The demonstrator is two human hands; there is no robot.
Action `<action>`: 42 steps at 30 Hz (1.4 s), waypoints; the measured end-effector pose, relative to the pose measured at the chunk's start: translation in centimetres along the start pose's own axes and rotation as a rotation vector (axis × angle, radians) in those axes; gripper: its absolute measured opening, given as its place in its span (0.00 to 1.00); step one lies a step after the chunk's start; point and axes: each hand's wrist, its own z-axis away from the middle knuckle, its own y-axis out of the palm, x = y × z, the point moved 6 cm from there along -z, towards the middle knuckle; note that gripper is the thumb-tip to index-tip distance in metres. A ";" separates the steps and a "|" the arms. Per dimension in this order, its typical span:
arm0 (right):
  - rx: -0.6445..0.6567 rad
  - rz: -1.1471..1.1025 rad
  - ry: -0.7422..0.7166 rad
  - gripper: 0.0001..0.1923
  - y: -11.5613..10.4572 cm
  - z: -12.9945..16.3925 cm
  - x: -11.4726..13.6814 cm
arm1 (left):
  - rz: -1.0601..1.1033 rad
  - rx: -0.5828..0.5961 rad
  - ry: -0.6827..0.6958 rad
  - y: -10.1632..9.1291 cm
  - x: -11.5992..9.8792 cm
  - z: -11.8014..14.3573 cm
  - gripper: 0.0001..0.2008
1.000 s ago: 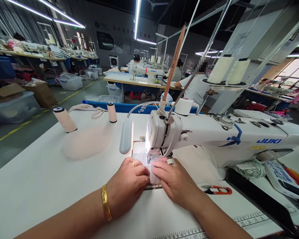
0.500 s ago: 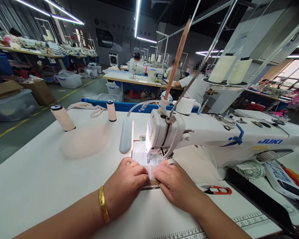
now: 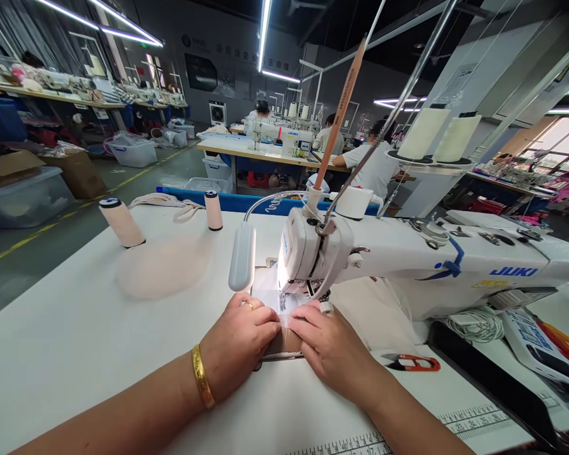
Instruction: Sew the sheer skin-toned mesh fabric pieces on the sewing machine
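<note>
My left hand (image 3: 239, 341), with a gold bangle (image 3: 202, 384) on its wrist and a ring on one finger, lies knuckles-up on the white work table (image 3: 76, 341), its fingertips pressing down on a small piece of thin white fabric (image 3: 277, 302). My right hand (image 3: 334, 347) lies just beside it to the right, fingertips on the same piece, so the two hands nearly meet over the cloth; neither is clamped around anything, both hold it flat. The fabric sits under the needle end of the white Juki sewing machine (image 3: 408, 259), lit from the machine head; how far it runs beneath my fingers I cannot tell. A grey gooseneck lamp (image 3: 242, 256) hangs just left of the machine head. Far left on the table stand two cream thread spools (image 3: 122, 222), well apart. To the right, near the machine base, lies a red-handled thread snip (image 3: 415, 363). A printed ruler strip (image 3: 474, 420) runs along the near table edge.
</note>
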 end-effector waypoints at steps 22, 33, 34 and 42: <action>-0.049 -0.049 0.030 0.14 0.0 -0.3 0.2 | 0.023 -0.045 -0.006 0.7 1.6 -0.8 0.16; -0.075 -0.018 0.015 0.16 0.2 -0.4 0.2 | -0.012 -0.059 0.044 -0.1 0.9 -0.4 0.15; -0.073 -0.014 0.025 0.16 0.2 -0.4 0.0 | -0.020 -0.045 0.036 0.0 1.0 -0.5 0.15; -0.034 0.083 0.144 0.17 1.2 -0.6 -1.5 | -0.096 0.030 -0.050 0.6 2.2 -1.3 0.16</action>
